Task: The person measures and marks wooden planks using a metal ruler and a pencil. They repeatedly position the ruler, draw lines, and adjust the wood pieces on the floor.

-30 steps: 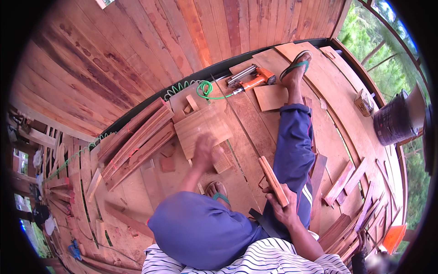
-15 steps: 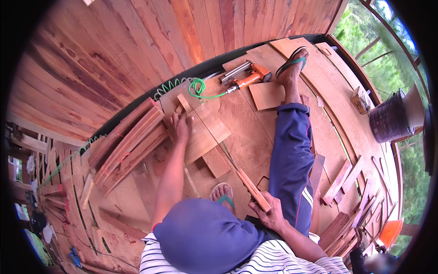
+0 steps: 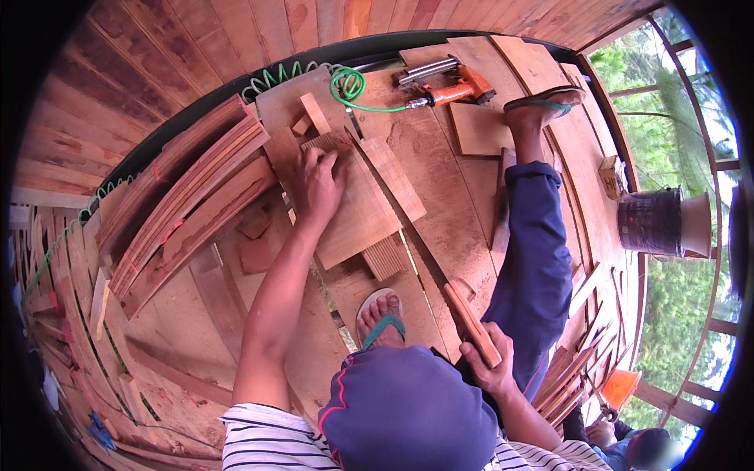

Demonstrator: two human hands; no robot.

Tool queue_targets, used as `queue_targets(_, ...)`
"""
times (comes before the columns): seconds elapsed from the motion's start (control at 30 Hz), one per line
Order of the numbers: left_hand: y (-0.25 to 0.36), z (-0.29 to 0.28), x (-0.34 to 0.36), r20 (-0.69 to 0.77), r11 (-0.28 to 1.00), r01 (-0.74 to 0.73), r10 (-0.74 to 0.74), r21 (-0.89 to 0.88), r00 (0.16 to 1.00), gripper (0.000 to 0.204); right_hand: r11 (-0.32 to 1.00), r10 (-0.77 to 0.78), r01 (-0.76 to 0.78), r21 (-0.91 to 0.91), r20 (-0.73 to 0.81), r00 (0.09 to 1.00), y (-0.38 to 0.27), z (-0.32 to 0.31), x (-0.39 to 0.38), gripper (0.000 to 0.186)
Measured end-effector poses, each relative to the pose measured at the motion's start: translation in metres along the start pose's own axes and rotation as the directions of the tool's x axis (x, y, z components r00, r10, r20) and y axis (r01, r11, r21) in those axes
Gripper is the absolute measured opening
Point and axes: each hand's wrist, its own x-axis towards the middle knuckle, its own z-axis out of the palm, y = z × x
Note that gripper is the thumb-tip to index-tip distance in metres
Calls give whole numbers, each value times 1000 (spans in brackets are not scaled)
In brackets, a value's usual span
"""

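Note:
My right hand [image 3: 493, 363] is closed around the wooden handle of a handsaw [image 3: 428, 265]. Its long, narrow dark blade runs up and left along a lengthwise cut in a light brown wooden board [image 3: 357, 216]. To the right of the blade lies the narrower part of that board. With bent fingers, my left hand [image 3: 320, 184] presses on the board's far left part, its fingertips at the edge. Beneath the board, a grooved plank [image 3: 382, 261] sticks out at the near end. A small wood strip [image 3: 315, 115] lies just beyond my left hand.
An orange nail gun [image 3: 452, 88] with a coiled green hose [image 3: 347, 85] lies at the far side. Curved planks [image 3: 192, 204] are stacked left. My sandalled feet flank the work. A dark bucket [image 3: 650, 221] stands right, and another person [image 3: 628, 443] is at lower right.
The handsaw is drawn back toward me, with more blade showing beside the board. My left hand stays on the board. The view has shifted, and my outstretched foot has turned outward.

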Motion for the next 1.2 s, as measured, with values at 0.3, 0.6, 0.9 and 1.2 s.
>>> queue_targets(0.3,-6,-21,-5,61,936,166,-154,-312,986,40,1000,1,-1,30,7,1000,7,8,-15,28)
queue_targets(0.6,35,-191,-19,-243,994,33,-6,106,970,49,944,-261,288,163,-167,951,14,-10,-21,26)
queue_targets(0.9,119,-371,-28,-347,980,-159,192,121,918,49,875,-264,340,345,-250,932,4,-15,-38,31)
queue_targets(1.2,220,-486,-60,94,943,-305,294,135,951,52,818,-336,432,380,-293,895,-22,-20,-61,31)
